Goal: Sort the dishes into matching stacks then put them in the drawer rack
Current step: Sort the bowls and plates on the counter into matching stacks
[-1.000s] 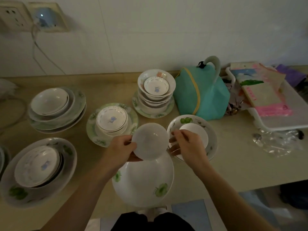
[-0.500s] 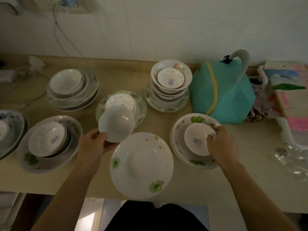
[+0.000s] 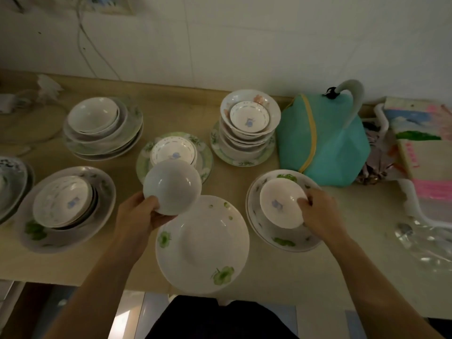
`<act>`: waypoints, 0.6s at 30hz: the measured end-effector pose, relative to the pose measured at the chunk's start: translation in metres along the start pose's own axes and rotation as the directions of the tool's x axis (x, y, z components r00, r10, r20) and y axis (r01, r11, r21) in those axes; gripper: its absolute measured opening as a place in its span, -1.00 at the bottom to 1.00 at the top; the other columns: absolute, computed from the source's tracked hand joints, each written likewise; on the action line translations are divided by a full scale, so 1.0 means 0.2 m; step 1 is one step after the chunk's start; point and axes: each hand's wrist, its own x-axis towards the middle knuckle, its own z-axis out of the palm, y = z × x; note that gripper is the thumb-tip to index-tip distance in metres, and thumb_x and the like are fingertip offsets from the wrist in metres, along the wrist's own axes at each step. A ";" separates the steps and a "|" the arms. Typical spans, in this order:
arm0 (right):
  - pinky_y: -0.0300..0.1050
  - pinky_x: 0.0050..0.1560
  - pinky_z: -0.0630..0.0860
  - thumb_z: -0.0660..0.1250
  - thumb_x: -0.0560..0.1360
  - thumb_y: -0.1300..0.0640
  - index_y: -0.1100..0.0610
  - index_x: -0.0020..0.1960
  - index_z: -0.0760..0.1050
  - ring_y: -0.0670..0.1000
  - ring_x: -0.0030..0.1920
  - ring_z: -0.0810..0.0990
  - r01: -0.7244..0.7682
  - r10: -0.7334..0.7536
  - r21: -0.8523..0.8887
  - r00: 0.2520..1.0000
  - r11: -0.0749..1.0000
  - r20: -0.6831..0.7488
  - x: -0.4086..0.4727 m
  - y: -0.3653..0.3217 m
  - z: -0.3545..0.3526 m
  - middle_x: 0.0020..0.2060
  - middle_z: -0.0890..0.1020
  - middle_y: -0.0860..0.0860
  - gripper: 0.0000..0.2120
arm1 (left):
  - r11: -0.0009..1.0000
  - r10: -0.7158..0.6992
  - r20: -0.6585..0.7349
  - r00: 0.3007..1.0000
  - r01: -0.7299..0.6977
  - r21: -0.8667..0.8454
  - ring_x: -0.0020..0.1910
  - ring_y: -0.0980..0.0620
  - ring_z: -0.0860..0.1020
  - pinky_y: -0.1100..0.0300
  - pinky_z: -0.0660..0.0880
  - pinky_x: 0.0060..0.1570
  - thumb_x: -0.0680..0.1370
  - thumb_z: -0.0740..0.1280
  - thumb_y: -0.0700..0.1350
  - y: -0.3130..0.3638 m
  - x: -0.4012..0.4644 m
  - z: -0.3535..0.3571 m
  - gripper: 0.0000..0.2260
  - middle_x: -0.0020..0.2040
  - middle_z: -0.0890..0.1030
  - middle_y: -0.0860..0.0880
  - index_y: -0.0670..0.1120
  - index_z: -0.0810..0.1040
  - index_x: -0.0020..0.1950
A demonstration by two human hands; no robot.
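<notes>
My left hand (image 3: 139,214) grips a plain white bowl (image 3: 172,185) by its near rim and holds it above the counter. My right hand (image 3: 322,211) pinches the right rim of a small bowl with a blue mark (image 3: 281,204), tilted up off a green-leaf plate (image 3: 283,238). Between my hands a deep white plate with green leaves (image 3: 203,243) lies at the counter's front edge. Behind the white bowl a patterned bowl (image 3: 172,150) sits on a green-rimmed plate (image 3: 205,155).
More stacks stand around: bowls on plates at back left (image 3: 102,128), a tall bowl stack (image 3: 247,126) at back centre, bowls in a big plate (image 3: 63,206) at left. A teal bag (image 3: 322,140) and a white tray (image 3: 415,206) with papers fill the right.
My left hand has carried the white bowl slightly right and nearer. My right hand has tipped the blue-marked bowl up off its plate. The view has tilted down a little.
</notes>
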 end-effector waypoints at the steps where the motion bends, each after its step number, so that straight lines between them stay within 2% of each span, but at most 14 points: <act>1: -0.04 -0.25 0.59 0.29 0.61 0.16 0.19 0.13 0.59 0.07 -0.21 0.68 0.026 -0.027 0.050 1.000 0.998 0.001 0.00 -0.02 -0.01 -0.17 0.68 0.09 -0.83 | 1.000 0.006 0.008 1.000 -0.005 -0.003 0.05 -0.23 0.66 -0.05 0.67 -0.13 0.48 0.27 -0.28 0.00 0.00 0.02 -0.78 0.09 0.62 -0.16 -0.13 0.62 0.06; 3: -0.20 -0.50 0.50 0.31 0.61 0.14 0.13 -0.01 0.61 -0.09 -0.49 0.61 0.076 -0.077 0.167 0.997 0.983 -0.004 -0.02 -0.07 -0.05 -0.38 0.64 0.01 -0.88 | 1.000 0.003 0.030 1.000 -0.003 -0.014 0.06 -0.24 0.62 -0.04 0.66 -0.16 0.50 0.22 -0.34 0.02 0.01 0.05 -0.73 0.12 0.59 -0.17 -0.12 0.59 0.11; 4: -0.27 -0.55 0.44 0.32 0.61 0.13 0.10 -0.04 0.62 -0.11 -0.55 0.58 0.101 -0.102 0.240 0.995 0.965 -0.008 -0.03 -0.10 -0.07 -0.44 0.62 -0.01 -0.88 | 1.000 -0.005 0.049 0.999 0.006 -0.025 0.05 -0.24 0.62 -0.02 0.66 -0.18 0.49 0.23 -0.33 0.02 0.01 0.07 -0.70 0.13 0.59 -0.19 -0.13 0.57 0.17; 7: -0.30 -0.51 0.45 0.35 0.62 0.11 0.01 -0.02 0.62 -0.09 -0.56 0.54 0.160 -0.179 0.449 0.984 0.879 0.000 -0.08 -0.25 -0.12 -0.42 0.66 -0.01 -0.91 | 0.996 -0.035 0.117 0.993 0.045 -0.078 0.05 -0.22 0.62 0.04 0.63 -0.23 0.33 0.29 -0.25 0.05 0.00 0.10 -0.53 0.19 0.56 -0.22 -0.14 0.52 0.26; 10: -0.24 -0.48 0.47 0.36 0.62 0.11 -0.01 0.00 0.62 -0.06 -0.52 0.53 0.193 -0.256 0.585 0.966 0.788 0.025 -0.13 -0.41 -0.11 -0.33 0.69 -0.01 -0.93 | 0.995 -0.039 0.152 0.988 0.052 -0.081 0.07 -0.21 0.57 0.10 0.61 -0.26 0.32 0.28 -0.17 0.07 -0.03 0.13 -0.56 0.22 0.50 -0.19 -0.04 0.51 0.20; 12: -0.24 -0.49 0.48 0.36 0.62 0.12 -0.04 -0.01 0.61 -0.05 -0.51 0.54 0.208 -0.302 0.622 0.952 0.755 0.048 -0.17 -0.51 -0.08 -0.30 0.70 -0.02 -0.91 | 0.997 -0.034 0.158 0.987 0.045 -0.067 0.07 -0.22 0.60 0.08 0.63 -0.23 0.41 0.30 -0.09 0.08 -0.05 0.16 -0.67 0.22 0.52 -0.17 0.06 0.52 0.18; 15: -0.30 -0.50 0.48 0.35 0.62 0.14 -0.04 -0.01 0.61 -0.12 -0.49 0.59 0.238 -0.335 0.602 0.941 0.762 0.052 -0.20 -0.61 0.00 -0.30 0.69 -0.03 -0.89 | 0.999 -0.042 0.168 0.985 0.047 -0.027 0.04 -0.20 0.68 0.02 0.66 -0.17 0.63 0.29 0.02 0.08 -0.07 0.19 -0.86 0.20 0.59 -0.12 0.22 0.57 0.13; 18: -0.28 -0.50 0.49 0.34 0.63 0.13 0.02 -0.01 0.64 -0.05 -0.43 0.61 0.264 -0.327 0.513 0.945 0.816 0.033 -0.20 -0.64 0.07 -0.26 0.69 0.01 -0.89 | 0.997 -0.039 0.191 0.981 0.026 0.072 0.02 -0.05 0.72 0.02 0.67 -0.14 0.64 0.24 0.21 0.07 -0.08 0.20 -0.82 0.21 0.64 -0.02 0.31 0.60 0.15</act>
